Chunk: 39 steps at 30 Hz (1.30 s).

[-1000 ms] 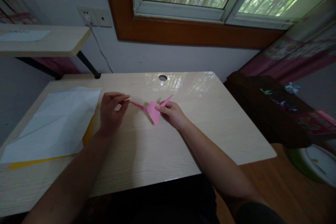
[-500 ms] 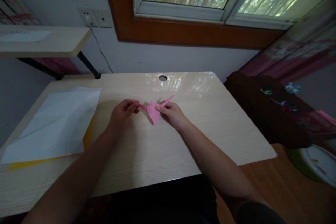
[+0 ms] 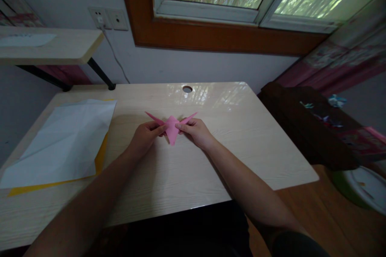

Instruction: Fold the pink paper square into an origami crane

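Head view, pink folded paper point(image 3: 172, 128): between the two hands, over the middle of the pale desk point(image 3: 193, 180); whether it rests on the surface or is lifted slightly, I cannot tell.
Paper's shape: a kite-like body whose lower tip faces the person, with two narrow points spreading up and outward, one to each side.
Left hand point(image 3: 145, 136): thumb and fingers pinch the body's left side, near the base of the left point; the other fingers are partly hidden.
Right hand point(image 3: 199, 131): thumb on top at the right side, near the base of the right point, fingers underneath, grasping the paper.
Desk's left side: a creased white sheet point(image 3: 66, 140) lies over a yellow sheet point(image 3: 101, 154), which shows along the edges.
Desk's far edge: a round hole point(image 3: 187, 89) lies beyond the paper.
Raised shelf point(image 3: 72, 46): stands on dark legs at the far left.
Wall: a socket point(image 3: 105, 19) with a cord point(image 3: 116, 54), beside a brown-framed window point(image 3: 217, 36).
Right of desk: dark brown furniture point(image 3: 289, 108) bearing small objects, too small to identify.
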{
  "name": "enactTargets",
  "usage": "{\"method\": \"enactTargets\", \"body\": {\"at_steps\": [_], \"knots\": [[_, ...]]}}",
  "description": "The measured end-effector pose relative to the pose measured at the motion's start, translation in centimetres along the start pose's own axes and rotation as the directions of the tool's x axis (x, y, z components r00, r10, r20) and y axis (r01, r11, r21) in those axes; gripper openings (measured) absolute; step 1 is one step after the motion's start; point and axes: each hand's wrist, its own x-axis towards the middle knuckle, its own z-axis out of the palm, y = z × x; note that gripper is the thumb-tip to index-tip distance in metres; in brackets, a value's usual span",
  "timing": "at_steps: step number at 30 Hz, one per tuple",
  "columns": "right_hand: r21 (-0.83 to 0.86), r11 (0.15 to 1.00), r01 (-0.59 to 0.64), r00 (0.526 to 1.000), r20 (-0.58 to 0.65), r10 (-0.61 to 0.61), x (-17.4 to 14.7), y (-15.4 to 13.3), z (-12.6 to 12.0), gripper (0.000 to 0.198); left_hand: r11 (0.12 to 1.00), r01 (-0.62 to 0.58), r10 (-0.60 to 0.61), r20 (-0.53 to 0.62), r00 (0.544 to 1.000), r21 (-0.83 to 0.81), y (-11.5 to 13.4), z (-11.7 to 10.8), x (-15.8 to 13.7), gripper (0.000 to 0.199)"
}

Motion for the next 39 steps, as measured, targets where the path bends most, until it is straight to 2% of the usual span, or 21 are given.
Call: {"method": "enactTargets", "body": {"at_steps": [7, 13, 19, 24, 30, 39], "knots": [[0.022, 1.000, 0.004, 1.000, -0.006, -0.004, 0.3, 0.2, 0.0, 0.032, 0.999, -0.003, 0.005, -0.050, 0.999, 0.036, 0.0, -0.1, 0.2, 0.038], [0.012, 0.999, 0.042, 0.996, 0.074, -0.042, 0.1, -0.6, 0.6, 0.034, 0.999, -0.047, 0.043, -0.120, 0.992, -0.024, -0.6, -0.2, 0.5, 0.035], [-0.081, 0.996, 0.026, 0.996, 0.086, -0.019, -0.2, -0.7, 0.9, 0.035, 0.978, 0.002, -0.014, -0.056, 0.998, -0.210, -1.2, 0.5, 0.5, 0.040], [-0.034, 0.999, 0.031, 0.997, 0.068, -0.028, 0.1, -0.2, 0.5, 0.035, 0.981, 0.070, -0.061, 0.057, 0.997, -0.178, -0.5, 0.7, 0.3, 0.038], [-0.034, 0.999, 0.028, 0.996, 0.089, -0.025, 0.1, -0.2, 0.5, 0.035, 0.985, 0.068, -0.061, 0.053, 0.997, -0.156, -0.3, 0.6, 0.2, 0.036], [-0.096, 0.995, -0.026, 0.987, 0.158, 0.041, -0.4, -0.9, 0.6, 0.035, 0.962, 0.065, -0.062, 0.021, 0.998, -0.266, -0.5, 0.5, 0.3, 0.037]]}}
